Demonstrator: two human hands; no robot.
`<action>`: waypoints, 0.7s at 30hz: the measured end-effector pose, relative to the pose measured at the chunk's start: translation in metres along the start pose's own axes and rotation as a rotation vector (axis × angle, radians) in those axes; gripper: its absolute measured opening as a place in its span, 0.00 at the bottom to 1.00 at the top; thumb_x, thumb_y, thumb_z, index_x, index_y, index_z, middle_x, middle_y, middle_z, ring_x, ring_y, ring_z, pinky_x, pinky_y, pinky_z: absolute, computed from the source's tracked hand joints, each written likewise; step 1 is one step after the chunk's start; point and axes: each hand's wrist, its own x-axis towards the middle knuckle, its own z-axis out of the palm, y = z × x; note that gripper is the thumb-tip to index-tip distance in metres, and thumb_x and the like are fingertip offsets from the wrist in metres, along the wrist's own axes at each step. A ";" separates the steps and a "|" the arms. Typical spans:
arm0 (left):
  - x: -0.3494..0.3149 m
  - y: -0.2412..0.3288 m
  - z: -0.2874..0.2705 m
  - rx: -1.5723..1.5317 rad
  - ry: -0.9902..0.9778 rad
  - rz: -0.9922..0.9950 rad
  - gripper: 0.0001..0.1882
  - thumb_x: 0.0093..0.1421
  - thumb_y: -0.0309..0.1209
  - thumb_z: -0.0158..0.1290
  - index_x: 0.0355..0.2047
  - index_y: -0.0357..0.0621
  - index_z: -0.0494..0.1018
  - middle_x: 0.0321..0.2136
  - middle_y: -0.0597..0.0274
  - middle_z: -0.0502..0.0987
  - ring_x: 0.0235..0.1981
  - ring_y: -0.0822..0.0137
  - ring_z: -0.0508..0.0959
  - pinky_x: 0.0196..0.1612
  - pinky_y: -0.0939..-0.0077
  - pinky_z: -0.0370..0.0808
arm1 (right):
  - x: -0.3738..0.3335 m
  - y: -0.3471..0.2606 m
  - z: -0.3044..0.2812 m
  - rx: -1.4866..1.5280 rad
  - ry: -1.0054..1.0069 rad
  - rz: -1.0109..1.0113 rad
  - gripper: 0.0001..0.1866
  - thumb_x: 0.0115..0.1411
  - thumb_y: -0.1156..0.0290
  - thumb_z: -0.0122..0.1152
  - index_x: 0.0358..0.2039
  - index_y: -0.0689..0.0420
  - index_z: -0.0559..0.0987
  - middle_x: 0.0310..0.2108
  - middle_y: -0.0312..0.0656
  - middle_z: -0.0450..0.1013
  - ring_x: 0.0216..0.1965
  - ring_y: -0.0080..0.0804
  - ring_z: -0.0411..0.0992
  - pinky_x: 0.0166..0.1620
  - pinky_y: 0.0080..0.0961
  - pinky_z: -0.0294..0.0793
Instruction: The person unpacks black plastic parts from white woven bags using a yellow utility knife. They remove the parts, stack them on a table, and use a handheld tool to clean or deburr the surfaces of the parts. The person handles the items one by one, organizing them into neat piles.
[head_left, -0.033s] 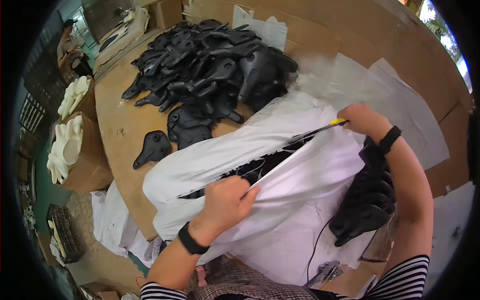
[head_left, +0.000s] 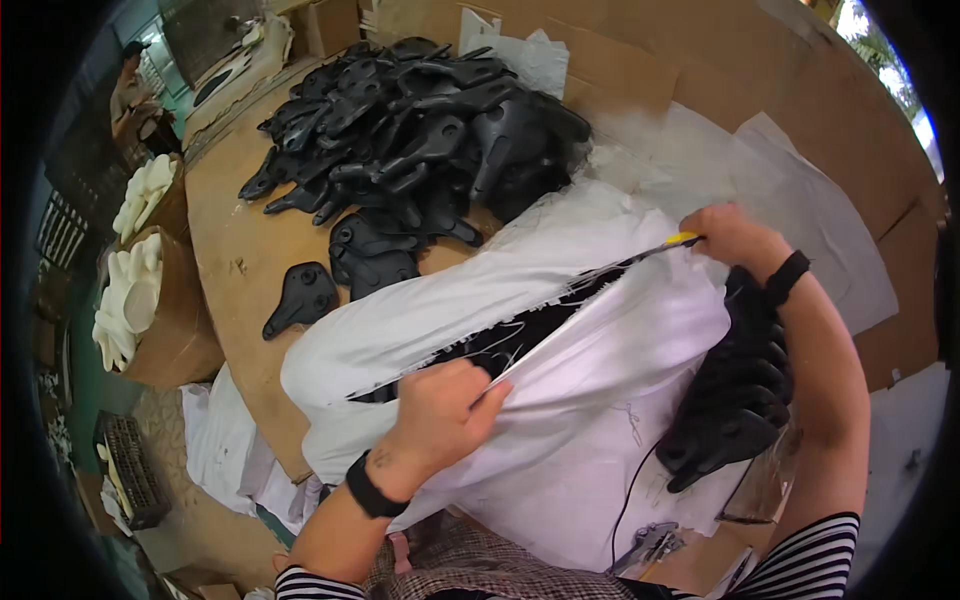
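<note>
A white woven sack (head_left: 400,312) lies across the table in front of me, slit lengthwise. Dark parts (head_left: 500,350) show inside the slit, mostly hidden by the cloth. My left hand (head_left: 443,412) is closed on the sack's near cut edge, pulling it toward me. At the far right end of the slit, my right hand (head_left: 738,243) grips a yellow-handled cutting tool (head_left: 683,239). Its thin blade points left along the cut; whether it is scissors or a knife I cannot tell. Beside my right forearm lies a row of black moulded parts (head_left: 728,400).
A large heap of black moulded parts (head_left: 400,130) covers the far table, with a single part (head_left: 300,298) nearer. Cartons of white pieces (head_left: 135,290) stand at left. A dark crate (head_left: 132,470) sits on the floor. Far left is another person (head_left: 135,95).
My right hand has moved slightly right with the cutting tool. My left hand has shifted a little left, and the slit gapes slightly wider.
</note>
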 end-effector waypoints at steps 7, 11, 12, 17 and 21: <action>-0.015 0.005 0.010 -0.017 -0.217 -0.246 0.10 0.49 0.29 0.60 0.20 0.38 0.71 0.15 0.55 0.68 0.16 0.56 0.69 0.20 0.66 0.65 | -0.065 0.105 0.006 -0.126 0.157 0.244 0.12 0.47 0.72 0.62 0.35 0.52 0.78 0.34 0.42 0.75 0.39 0.43 0.73 0.44 0.37 0.67; -0.003 0.026 0.083 0.053 -0.268 -0.155 0.16 0.52 0.34 0.58 0.36 0.34 0.72 0.26 0.50 0.73 0.27 0.49 0.73 0.32 0.58 0.70 | -0.045 0.068 0.021 0.207 0.335 -0.026 0.15 0.44 0.76 0.62 0.36 0.57 0.78 0.32 0.45 0.74 0.38 0.46 0.71 0.45 0.38 0.66; 0.007 0.033 0.096 0.050 -0.284 -0.185 0.20 0.52 0.35 0.58 0.40 0.33 0.70 0.29 0.48 0.74 0.31 0.47 0.74 0.36 0.56 0.71 | -0.028 0.051 0.030 0.247 0.298 -0.122 0.14 0.44 0.76 0.63 0.35 0.56 0.78 0.31 0.43 0.74 0.38 0.44 0.71 0.46 0.37 0.65; 0.034 0.044 0.108 -0.011 -0.317 -0.272 0.11 0.54 0.35 0.56 0.28 0.38 0.72 0.20 0.50 0.72 0.23 0.49 0.74 0.26 0.59 0.69 | 0.016 0.013 0.038 0.068 -0.056 -0.095 0.11 0.48 0.69 0.61 0.35 0.51 0.79 0.33 0.40 0.74 0.43 0.37 0.70 0.50 0.37 0.63; 0.016 0.047 0.091 -0.111 -0.233 -0.186 0.13 0.56 0.33 0.56 0.19 0.41 0.68 0.14 0.53 0.68 0.15 0.52 0.71 0.19 0.63 0.65 | -0.009 0.064 0.046 0.266 -0.198 -0.002 0.15 0.46 0.70 0.64 0.37 0.56 0.79 0.37 0.48 0.75 0.41 0.47 0.72 0.46 0.35 0.70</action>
